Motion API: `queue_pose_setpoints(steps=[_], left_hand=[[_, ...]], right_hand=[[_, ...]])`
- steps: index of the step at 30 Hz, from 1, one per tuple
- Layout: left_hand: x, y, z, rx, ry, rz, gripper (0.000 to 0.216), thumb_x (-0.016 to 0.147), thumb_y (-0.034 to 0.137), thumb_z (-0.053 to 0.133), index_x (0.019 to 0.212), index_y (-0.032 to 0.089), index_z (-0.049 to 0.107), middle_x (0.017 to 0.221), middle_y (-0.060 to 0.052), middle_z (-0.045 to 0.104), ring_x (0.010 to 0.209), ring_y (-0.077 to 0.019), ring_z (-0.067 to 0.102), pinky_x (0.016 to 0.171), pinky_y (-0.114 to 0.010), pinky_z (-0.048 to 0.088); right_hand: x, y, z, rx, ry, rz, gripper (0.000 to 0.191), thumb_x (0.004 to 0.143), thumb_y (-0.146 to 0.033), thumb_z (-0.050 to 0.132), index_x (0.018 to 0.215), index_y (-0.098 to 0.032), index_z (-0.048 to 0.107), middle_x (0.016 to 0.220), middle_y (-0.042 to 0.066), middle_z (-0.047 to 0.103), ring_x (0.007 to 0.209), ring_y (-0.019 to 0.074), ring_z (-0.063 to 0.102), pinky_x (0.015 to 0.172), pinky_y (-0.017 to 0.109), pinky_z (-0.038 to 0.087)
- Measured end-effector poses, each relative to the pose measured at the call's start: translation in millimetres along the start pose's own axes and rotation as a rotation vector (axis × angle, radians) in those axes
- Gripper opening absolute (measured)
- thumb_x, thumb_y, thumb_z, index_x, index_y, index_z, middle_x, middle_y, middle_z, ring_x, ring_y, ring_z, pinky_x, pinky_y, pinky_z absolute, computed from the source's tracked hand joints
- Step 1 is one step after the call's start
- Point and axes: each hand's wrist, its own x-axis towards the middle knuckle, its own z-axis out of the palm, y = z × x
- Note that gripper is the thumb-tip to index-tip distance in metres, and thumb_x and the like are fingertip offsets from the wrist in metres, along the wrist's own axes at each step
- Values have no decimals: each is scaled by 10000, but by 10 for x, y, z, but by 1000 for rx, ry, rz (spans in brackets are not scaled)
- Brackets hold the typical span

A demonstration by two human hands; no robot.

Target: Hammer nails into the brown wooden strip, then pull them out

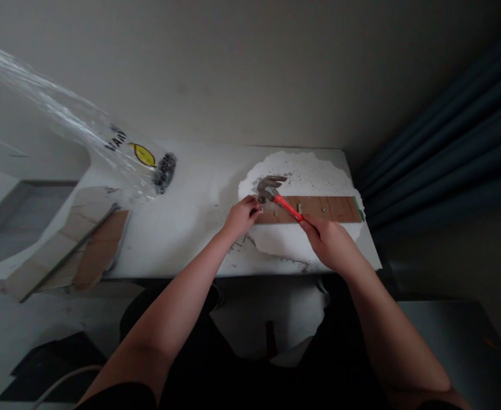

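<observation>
My right hand (329, 239) is wrapped round the red handle of a claw hammer (286, 206). The hammer's grey head is over the left end of a brown wooden board (335, 209), close to the fingers of my left hand (244, 215). Those fingers are pinched together at the board's left end; what is between them is too small or hidden to make out. The board lies flat on a ragged white sheet (305, 171) on the table. Small bits stick up from or lie on the board, and dark crumbs are scattered around it.
A clear plastic bag (134, 154) with dark small pieces at its bottom lies on the white table (194, 228). Broken board pieces (100, 250) overhang the front left edge. Loose nail-like bits (249, 239) lie near the front. A dark curtain (447, 142) hangs at the right.
</observation>
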Motion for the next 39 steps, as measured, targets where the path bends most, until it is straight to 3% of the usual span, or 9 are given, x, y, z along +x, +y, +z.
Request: queue_pose_setpoints(steps=[5,10,12,17,22,25,39], left_hand=[[1,6,2,22,2,-15,106,885,258,601,862,187,677,1121,-86,656,976,-215,651,907,-349,524],[0,17,-6,2,-8,-4,102,875,265,614,826,188,659,1085,-71,656,934,-198,652,892,-350,533],[6,7,-32,-45,-7,-16,62,841,233,637,873,184,656,1084,-67,649,914,-183,656,859,-329,546],[33,-51,-179,-194,49,-99,237,789,127,583,1020,169,616,1139,-77,639,838,-136,663,724,-267,558],[12,-67,-297,-105,131,-175,255,784,108,527,1007,188,619,1114,-71,677,819,-147,645,798,-314,552],[-14,-61,-320,-81,130,-179,274,784,114,515,1023,197,622,1108,-70,687,812,-153,636,809,-323,544],[-64,-190,-452,31,143,-194,310,781,114,511,1052,206,631,1083,-73,711,843,-184,656,842,-339,526]], right_hand=[[-5,2,10,-19,-29,-9,395,1043,-402,369,1141,-208,699,922,114,752,788,239,680,641,303,366],[-15,6,-10,27,31,-13,420,1045,-416,347,1159,-195,685,913,115,748,802,242,682,643,306,370],[-5,10,12,13,10,-9,421,1047,-419,344,1136,-200,692,892,110,747,781,237,677,633,305,360],[21,40,85,-37,-33,-10,410,1050,-418,352,1120,-220,704,904,104,753,749,231,672,624,304,350],[18,48,114,-21,-17,-3,415,1048,-421,349,1170,-216,689,941,116,755,811,248,686,647,304,371],[25,21,146,-53,-63,8,418,1051,-423,344,1180,-228,691,937,118,758,806,248,688,650,304,374],[8,6,245,-63,5,23,462,1054,-433,310,1235,-202,667,930,127,756,805,256,695,657,314,397]])
